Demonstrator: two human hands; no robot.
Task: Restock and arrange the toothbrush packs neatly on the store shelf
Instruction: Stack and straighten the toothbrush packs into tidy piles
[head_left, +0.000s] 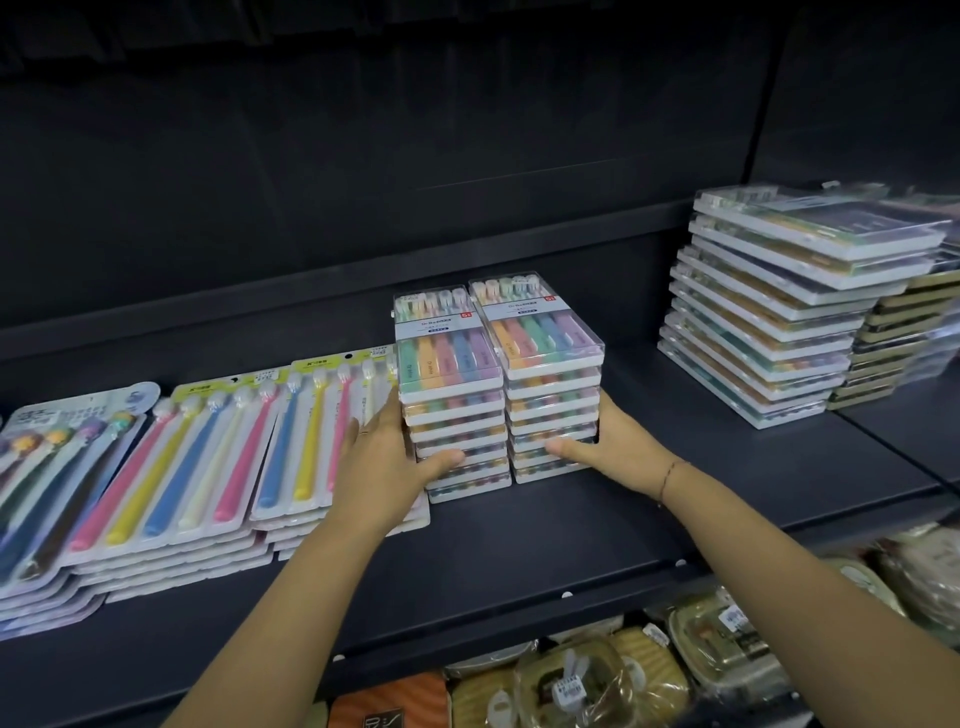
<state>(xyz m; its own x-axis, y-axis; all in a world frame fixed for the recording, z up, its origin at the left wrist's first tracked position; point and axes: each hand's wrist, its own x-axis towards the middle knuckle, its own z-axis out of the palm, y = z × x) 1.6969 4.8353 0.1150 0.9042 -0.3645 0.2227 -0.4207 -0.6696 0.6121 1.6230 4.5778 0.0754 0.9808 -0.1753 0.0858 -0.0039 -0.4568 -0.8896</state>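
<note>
Left hand and right hand, grips flat, press toothbrush packs lying heads rearward.

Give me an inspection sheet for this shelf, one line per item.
Surface: dark shelf, bare in front of the stacks.
Job's things: left boxed stack and right boxed stack of clear toothbrush packs stand side by side, touching. Carded toothbrush packs lie in overlapping piles to their left.
Clutter: tall stack of boxed packs at the right, stepped and not squared.
Grippers: left hand presses the left stack's outer side and right hand the right stack's, with the thumbs across the fronts.
Cables: nothing seen.
Surroundings: dark back panel; wrapped goods on the shelf below.
</note>
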